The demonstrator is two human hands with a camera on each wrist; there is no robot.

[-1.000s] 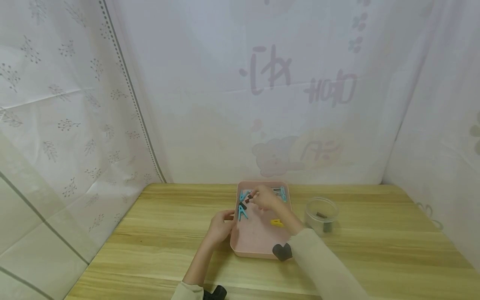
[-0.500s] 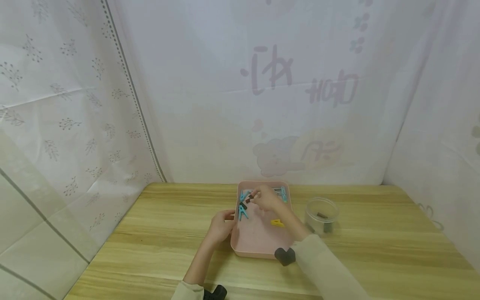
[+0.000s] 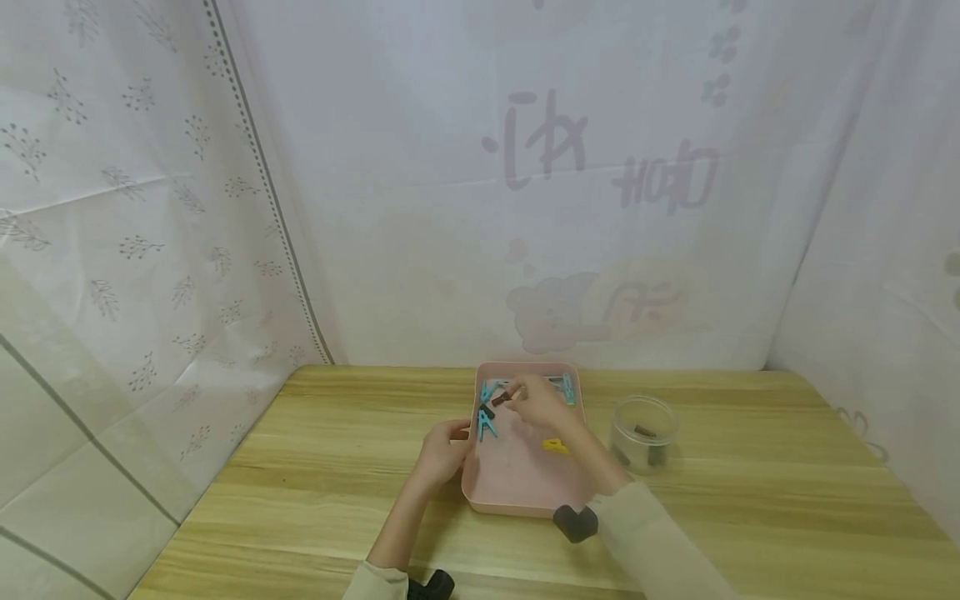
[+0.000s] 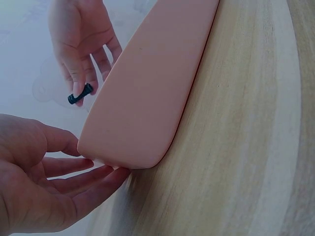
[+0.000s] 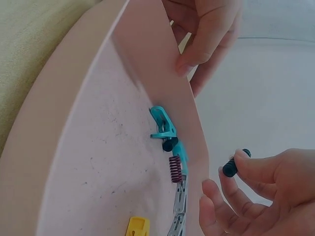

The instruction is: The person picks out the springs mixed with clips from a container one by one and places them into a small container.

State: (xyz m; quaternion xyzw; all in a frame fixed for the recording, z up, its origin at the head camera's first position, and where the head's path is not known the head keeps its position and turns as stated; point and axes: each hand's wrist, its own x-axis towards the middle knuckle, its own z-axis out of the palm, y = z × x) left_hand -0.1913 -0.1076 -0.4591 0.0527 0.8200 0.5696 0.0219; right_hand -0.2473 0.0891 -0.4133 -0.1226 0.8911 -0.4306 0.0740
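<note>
My left hand (image 3: 441,454) grips the left side of a shallow pink tray (image 3: 517,506), thumb over the rim and fingers along the outer wall. Above the tray's far left part, my right hand (image 3: 538,400) pinches a small dark ridged cylinder (image 5: 236,163) between thumb and index finger. Along the tray's left side lie blue clothespins (image 3: 486,423) and a small black piece (image 3: 487,412). The right wrist view also shows a dark red coil spring (image 5: 175,169) and grey clips (image 5: 180,199) in the tray. Nearer its right side lies a yellow clothespin (image 3: 555,446).
A clear round jar (image 3: 643,408) with several dark pieces in it stands right of the tray on the wooden table (image 3: 345,425). Another blue clothespin (image 3: 567,389) lies in the tray's far right corner. A patterned curtain (image 3: 420,250) hangs behind the table.
My right hand has shifted slightly to the right with the dark cylinder, which shows more clearly at the fingertips. The left hand and the tray stay in place.
</note>
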